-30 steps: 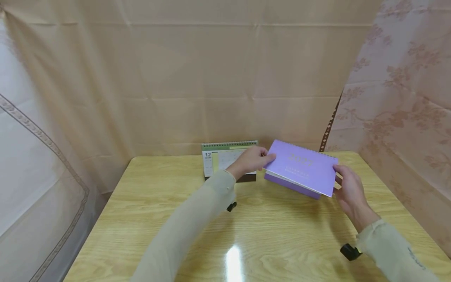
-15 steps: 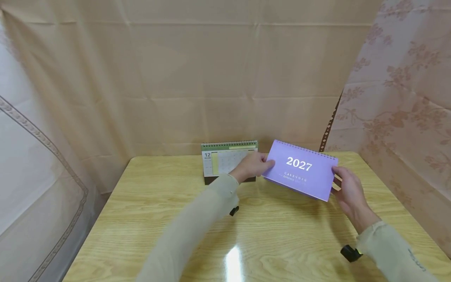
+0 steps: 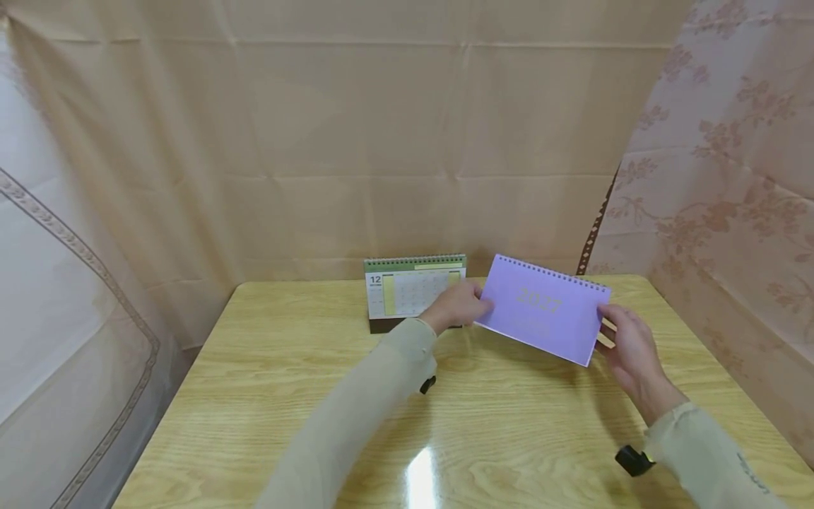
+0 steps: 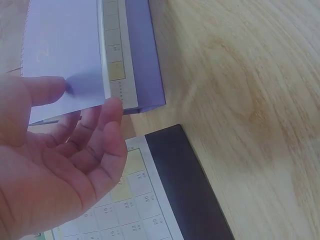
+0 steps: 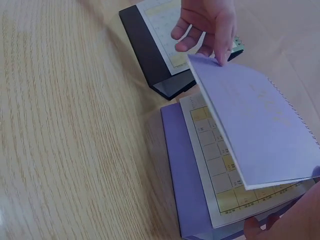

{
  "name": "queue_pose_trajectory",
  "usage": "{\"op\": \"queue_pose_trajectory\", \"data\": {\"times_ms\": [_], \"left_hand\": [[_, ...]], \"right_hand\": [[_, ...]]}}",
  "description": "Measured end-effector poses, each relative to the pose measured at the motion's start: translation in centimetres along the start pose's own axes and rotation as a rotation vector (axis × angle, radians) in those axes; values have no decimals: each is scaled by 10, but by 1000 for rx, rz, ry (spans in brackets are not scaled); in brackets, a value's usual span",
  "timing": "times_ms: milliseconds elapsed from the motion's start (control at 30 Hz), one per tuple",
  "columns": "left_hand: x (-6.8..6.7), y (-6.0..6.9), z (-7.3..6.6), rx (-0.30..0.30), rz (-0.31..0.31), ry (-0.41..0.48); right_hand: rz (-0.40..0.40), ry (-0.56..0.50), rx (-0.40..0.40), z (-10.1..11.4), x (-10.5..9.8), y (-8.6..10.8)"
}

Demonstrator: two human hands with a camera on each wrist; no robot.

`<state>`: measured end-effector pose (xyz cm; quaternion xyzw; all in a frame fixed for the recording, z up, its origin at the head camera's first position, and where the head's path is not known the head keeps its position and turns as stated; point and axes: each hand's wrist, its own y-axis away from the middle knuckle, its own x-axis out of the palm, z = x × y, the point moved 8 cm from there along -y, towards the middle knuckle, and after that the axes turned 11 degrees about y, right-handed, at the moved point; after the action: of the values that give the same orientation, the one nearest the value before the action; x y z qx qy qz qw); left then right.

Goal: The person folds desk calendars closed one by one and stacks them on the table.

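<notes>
A purple desk calendar (image 3: 540, 307) with a spiral top edge stands at the table's back right, turned at an angle. My left hand (image 3: 459, 305) pinches the left edge of its cover, thumb on the front. At the right edge my right hand (image 3: 629, 346) holds it with the thumb in front. In the right wrist view the purple cover (image 5: 250, 115) is lifted off a yellow-and-white calendar page (image 5: 225, 180) beneath. A green-topped calendar (image 3: 407, 291) showing 12 stands just left, partly behind my left hand.
The wooden table (image 3: 286, 396) carries both calendars near its back edge. A beige curtain (image 3: 350, 141) hangs behind, and a flowered curtain (image 3: 738, 212) is on the right.
The cover's lower edge has come down a little toward the front, and its lettering has shifted from gold to white and back to gold. My left hand has moved slightly lower.
</notes>
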<state>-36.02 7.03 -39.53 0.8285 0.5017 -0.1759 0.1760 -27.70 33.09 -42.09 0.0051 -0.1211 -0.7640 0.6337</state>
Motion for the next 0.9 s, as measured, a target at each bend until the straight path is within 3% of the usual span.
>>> {"op": "queue_pose_trajectory", "data": {"times_ms": [133,367,700,900], "left_hand": [[3,-2,3,11,8,6],[9,-4,6,44,11,-91],[13,-1,11,-6,31,-89],[16,-2,11,-5,36,-120]], "right_hand": [[3,-13,-11,-1,-1,0],[-2,6,7,-5,-3,-1],[4,30,10,-8,-4,-3],[26,21,-10,-7,-3,-4]]}}
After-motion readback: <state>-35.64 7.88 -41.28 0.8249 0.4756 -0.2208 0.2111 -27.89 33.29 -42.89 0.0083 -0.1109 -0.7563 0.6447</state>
